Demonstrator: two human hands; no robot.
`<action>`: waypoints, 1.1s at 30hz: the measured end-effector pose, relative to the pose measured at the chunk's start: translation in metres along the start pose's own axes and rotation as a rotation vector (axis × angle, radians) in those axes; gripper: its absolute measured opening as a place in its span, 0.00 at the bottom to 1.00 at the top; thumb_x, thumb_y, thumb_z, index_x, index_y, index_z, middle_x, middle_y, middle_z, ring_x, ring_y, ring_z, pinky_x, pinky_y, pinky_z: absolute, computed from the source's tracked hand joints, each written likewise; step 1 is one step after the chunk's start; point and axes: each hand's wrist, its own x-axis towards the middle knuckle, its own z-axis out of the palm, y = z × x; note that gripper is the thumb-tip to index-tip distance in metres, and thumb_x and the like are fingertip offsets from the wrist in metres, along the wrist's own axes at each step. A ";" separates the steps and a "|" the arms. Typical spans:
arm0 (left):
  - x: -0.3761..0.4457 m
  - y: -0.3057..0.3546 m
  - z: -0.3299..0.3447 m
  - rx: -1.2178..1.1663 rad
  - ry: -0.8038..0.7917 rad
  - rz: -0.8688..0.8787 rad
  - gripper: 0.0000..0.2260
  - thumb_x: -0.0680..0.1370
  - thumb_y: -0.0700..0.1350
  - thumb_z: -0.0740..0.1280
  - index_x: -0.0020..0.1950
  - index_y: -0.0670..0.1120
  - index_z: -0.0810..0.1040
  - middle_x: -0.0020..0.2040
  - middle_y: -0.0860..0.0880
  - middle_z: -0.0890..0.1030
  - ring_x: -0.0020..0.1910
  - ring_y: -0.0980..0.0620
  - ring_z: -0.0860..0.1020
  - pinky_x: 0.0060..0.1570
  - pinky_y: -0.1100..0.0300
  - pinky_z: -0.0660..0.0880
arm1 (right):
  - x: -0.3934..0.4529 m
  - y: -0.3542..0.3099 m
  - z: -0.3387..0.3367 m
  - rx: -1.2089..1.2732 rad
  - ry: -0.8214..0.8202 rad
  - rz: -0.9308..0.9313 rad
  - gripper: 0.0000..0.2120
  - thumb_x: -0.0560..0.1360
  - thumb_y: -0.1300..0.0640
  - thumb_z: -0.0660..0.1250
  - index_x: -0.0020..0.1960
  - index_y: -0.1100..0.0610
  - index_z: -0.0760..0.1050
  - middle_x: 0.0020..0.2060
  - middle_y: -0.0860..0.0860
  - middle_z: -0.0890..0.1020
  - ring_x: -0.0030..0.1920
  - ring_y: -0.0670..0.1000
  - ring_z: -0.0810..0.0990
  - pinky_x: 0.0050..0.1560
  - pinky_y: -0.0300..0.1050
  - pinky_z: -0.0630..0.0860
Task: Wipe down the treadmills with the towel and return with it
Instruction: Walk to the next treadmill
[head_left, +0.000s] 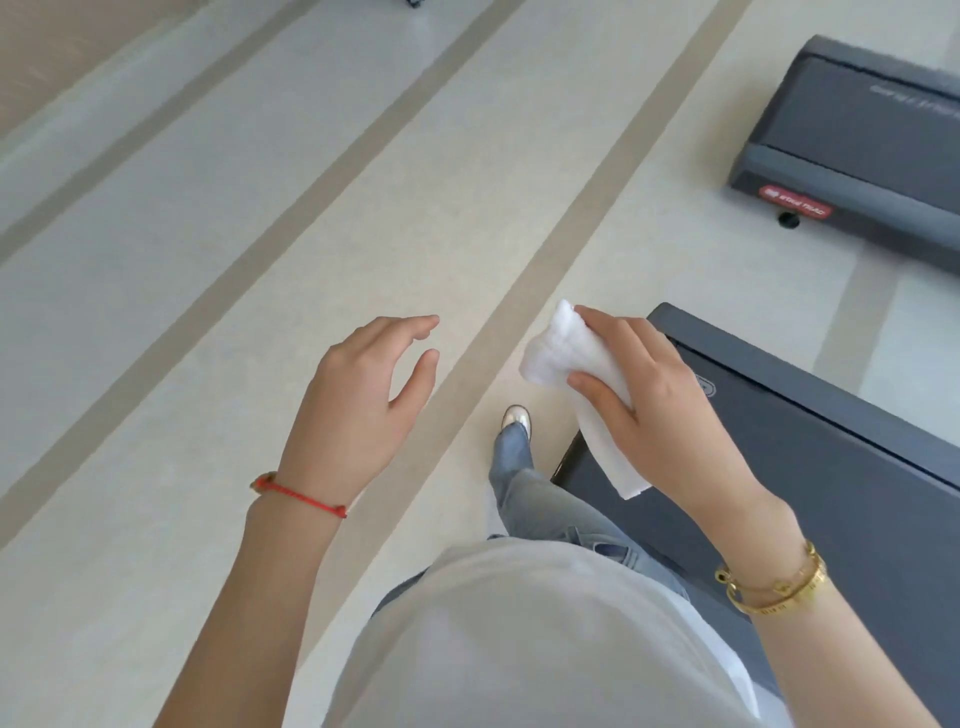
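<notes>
Head view. The right hand (657, 410) holds the towel (576, 384) at center right of the frame, above the floor and the near corner of a treadmill. The thumb and curled fingers pinch the cloth between them. The towel is white, soft and crumpled; a bunched end projects up and left past the fingertips, and a flatter, folded tail hangs below the palm, ending in a straight edge.

The left hand (363, 400) hovers at center left, holding nothing, fingers relaxed and slightly curved, thumb set apart from them. A red cord bracelet (301, 496) circles its wrist; gold bangles (774, 587) circle the right wrist.

The near treadmill (831, 457), dark grey, occupies the lower right. A second treadmill (862, 150), carrying a red label, lies at upper right. The pale floor (208, 312) shows beige stripes.
</notes>
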 end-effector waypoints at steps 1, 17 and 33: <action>0.025 -0.001 0.004 -0.011 -0.017 0.031 0.12 0.80 0.43 0.65 0.64 0.45 0.78 0.56 0.51 0.81 0.57 0.54 0.79 0.60 0.56 0.74 | 0.014 0.007 -0.004 -0.006 0.021 0.032 0.21 0.80 0.52 0.62 0.72 0.51 0.66 0.58 0.47 0.73 0.57 0.50 0.72 0.54 0.36 0.64; 0.386 0.056 0.099 -0.078 -0.241 0.465 0.12 0.81 0.44 0.65 0.63 0.46 0.78 0.55 0.52 0.81 0.55 0.53 0.79 0.58 0.55 0.74 | 0.219 0.139 -0.113 -0.063 0.312 0.427 0.21 0.80 0.52 0.62 0.72 0.50 0.65 0.61 0.48 0.73 0.58 0.51 0.72 0.55 0.39 0.65; 0.689 0.183 0.244 -0.127 -0.466 0.776 0.12 0.81 0.45 0.64 0.64 0.45 0.78 0.57 0.51 0.81 0.57 0.51 0.79 0.59 0.53 0.74 | 0.390 0.303 -0.211 -0.054 0.551 0.714 0.21 0.80 0.52 0.61 0.72 0.52 0.66 0.61 0.50 0.73 0.59 0.51 0.71 0.55 0.36 0.63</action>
